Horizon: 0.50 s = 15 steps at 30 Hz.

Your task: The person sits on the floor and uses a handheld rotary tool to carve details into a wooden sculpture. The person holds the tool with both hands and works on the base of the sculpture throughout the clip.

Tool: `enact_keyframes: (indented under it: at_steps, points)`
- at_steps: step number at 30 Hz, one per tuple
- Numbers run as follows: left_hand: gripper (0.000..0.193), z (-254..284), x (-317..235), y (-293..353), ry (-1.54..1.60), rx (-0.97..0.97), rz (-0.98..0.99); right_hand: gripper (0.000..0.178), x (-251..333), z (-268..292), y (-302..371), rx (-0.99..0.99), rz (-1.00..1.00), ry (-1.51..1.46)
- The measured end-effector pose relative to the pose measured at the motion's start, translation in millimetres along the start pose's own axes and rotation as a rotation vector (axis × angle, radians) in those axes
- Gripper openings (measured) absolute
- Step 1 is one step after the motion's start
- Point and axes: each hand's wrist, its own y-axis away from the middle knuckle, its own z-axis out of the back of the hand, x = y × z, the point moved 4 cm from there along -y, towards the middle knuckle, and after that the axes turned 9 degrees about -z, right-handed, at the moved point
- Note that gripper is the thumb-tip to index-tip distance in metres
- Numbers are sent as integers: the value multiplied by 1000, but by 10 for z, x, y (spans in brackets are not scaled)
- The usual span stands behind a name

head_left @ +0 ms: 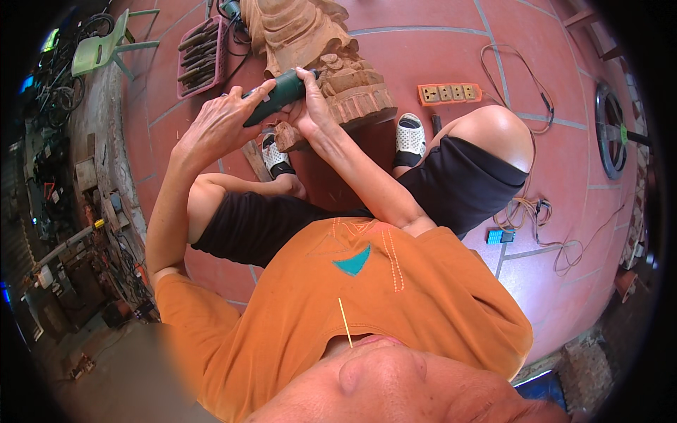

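Observation:
A green cylindrical power tool [283, 93] with dark ends lies across both of my hands, tilted up to the right. My left hand [224, 118] is closed at its lower left end, fingers over the body. Around the other end wraps my right hand [310, 109], thumb on top. The tool is against the near left side of a brown wood carving [300, 32], which lies on the floor with carved folds and a ribbed base. Whether its working tip touches the wood is hidden. Below my right hand is a rough wooden piece [290, 137].
A pink basket [201, 60] of carving tools stands left of the carving, near a green chair [99, 53]. To the right lie an orange power strip [449, 94], looped cords [522, 211] and a blue phone [500, 237]. My feet in white shoes [410, 134] flank the carving's near end.

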Motion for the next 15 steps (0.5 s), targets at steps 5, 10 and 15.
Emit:
enact_keyframes:
  at_steps: [5, 10, 15]
  points:
    - [75, -15, 10, 3, -4, 5, 0, 43, 4, -16, 33, -9, 7, 15]
    - [76, -24, 10, 2, 3, -9, -20, 45, 6, -28, 59, 7, 1, 22]
    - [77, -39, 10, -7, 7, -15, -25, 45, 13, -13, 59, -5, 17, 20]
